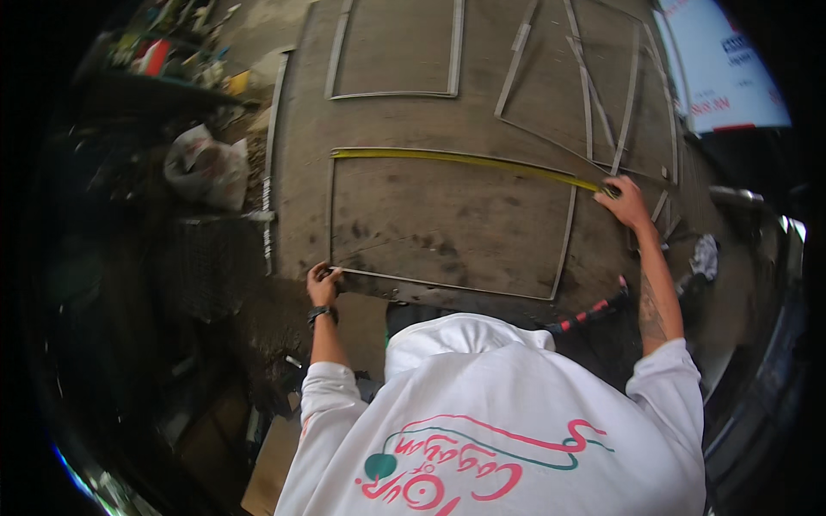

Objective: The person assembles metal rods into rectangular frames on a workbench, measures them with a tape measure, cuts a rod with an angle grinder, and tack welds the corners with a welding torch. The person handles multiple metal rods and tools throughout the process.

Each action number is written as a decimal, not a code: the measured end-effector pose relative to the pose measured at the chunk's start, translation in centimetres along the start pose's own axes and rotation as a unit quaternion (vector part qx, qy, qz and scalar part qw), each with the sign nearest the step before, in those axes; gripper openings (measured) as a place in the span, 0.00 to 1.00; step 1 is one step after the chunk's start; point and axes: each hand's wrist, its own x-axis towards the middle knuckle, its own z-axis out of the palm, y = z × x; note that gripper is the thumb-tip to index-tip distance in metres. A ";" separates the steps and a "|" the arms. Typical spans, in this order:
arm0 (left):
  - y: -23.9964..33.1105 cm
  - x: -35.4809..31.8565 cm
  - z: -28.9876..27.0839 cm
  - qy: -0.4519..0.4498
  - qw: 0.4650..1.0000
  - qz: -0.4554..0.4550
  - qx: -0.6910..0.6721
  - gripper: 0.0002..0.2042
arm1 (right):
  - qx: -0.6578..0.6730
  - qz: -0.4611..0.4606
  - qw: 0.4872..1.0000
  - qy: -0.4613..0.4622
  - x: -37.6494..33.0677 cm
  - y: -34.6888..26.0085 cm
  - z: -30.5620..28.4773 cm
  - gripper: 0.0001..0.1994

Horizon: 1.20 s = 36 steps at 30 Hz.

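Observation:
A thin rectangular metal frame (447, 285) lies flat on a large, stained brown tabletop (465, 224). My right hand (626, 205) is closed round the case of a tape measure (611, 188), just past the frame's far right corner. From it the yellow tape blade (456, 158) runs out leftward along the frame's far bar to the far left corner. At the near left corner, my left hand (322, 282) pinches the frame with bent fingers, at the table's near edge. A dark watch sits on that wrist.
Another metal frame (391, 95) lies farther back. Several overlapping frame bars (588, 107) lie at the back right, near a white printed board (718, 73). Left of the table are a whitish plastic bag (209, 169) and a cluttered shelf (155, 73). A black-and-red object (594, 318) lies at the near right.

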 end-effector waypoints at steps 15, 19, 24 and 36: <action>1.8 0.2 -0.5 -0.043 0.994 -0.037 0.088 0.27 | -0.020 0.108 0.994 -0.020 -0.3 -2.4 -0.2 0.30; 2.1 -0.3 -0.2 -0.036 0.996 -0.047 0.061 0.27 | -0.025 0.106 0.994 -0.022 -0.2 -2.2 0.1 0.31; 2.6 -0.9 0.5 -0.021 0.997 -0.046 0.065 0.28 | -0.026 0.103 0.994 -0.014 -0.3 -1.4 0.5 0.31; 1.2 -0.3 0.8 -0.019 1.000 -0.018 0.016 0.24 | 0.070 0.002 0.996 0.058 -5.5 -4.0 2.7 0.15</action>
